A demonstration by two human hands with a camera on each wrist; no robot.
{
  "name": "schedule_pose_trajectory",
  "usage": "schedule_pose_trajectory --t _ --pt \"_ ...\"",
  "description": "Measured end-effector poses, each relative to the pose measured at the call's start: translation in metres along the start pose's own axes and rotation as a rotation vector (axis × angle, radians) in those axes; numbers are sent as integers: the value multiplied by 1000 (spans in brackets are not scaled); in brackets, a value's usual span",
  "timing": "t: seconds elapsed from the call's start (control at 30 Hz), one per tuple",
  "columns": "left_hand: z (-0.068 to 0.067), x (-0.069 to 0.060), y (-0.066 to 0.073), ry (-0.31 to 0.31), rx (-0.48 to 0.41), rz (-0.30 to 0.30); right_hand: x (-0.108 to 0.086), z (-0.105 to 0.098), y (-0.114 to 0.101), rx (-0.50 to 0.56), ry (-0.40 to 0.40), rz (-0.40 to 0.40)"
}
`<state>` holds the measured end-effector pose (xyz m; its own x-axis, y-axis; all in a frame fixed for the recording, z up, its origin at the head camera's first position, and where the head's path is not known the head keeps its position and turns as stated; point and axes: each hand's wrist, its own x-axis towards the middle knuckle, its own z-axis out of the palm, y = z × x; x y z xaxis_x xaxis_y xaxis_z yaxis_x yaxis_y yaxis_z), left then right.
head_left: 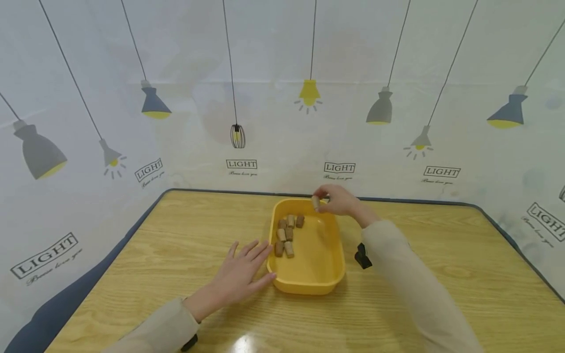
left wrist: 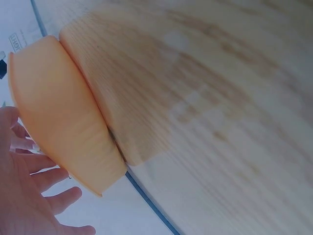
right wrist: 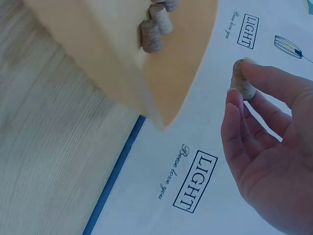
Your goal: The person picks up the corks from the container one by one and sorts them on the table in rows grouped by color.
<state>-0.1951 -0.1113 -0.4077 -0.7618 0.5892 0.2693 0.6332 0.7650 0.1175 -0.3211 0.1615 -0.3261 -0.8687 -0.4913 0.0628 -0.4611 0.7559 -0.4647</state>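
Observation:
A yellow plastic tray (head_left: 315, 277) sits on the wooden table, with several corks along its left side; some are light, like this tan cork (head_left: 289, 249), others darker, like this brown cork (head_left: 300, 221). Over the tray's far end, my right hand (head_left: 342, 201) pinches a light cork (right wrist: 242, 84) between thumb and fingers. My left hand (head_left: 240, 273) has its fingers spread and extended at the tray's left rim. In the left wrist view those fingers (left wrist: 51, 177) lie against the tray's outer wall (left wrist: 66, 110).
The wooden table (head_left: 176, 240) ends at a dark blue edge (head_left: 212, 191) along the back. Behind it hangs a pale sheet (head_left: 273, 137) printed with lamps. A small black object (head_left: 363, 256) is right of the tray, beside my right sleeve (head_left: 410, 279).

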Motion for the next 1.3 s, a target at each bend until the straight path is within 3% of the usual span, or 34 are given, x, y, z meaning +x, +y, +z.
schedule_pose_trajectory --t 0.17,0.6,0.97,1.3 --pt "1 0 -1 -3 11 0 -14 -3 14 25 15 -39" --pt "1 0 -1 7 -5 11 -49 -8 56 65 11 1" --pt "1 -1 -1 11 5 13 -70 11 92 74 4 5" --pt "0 -1 1 0 -7 3 -76 25 104 128 39 53"
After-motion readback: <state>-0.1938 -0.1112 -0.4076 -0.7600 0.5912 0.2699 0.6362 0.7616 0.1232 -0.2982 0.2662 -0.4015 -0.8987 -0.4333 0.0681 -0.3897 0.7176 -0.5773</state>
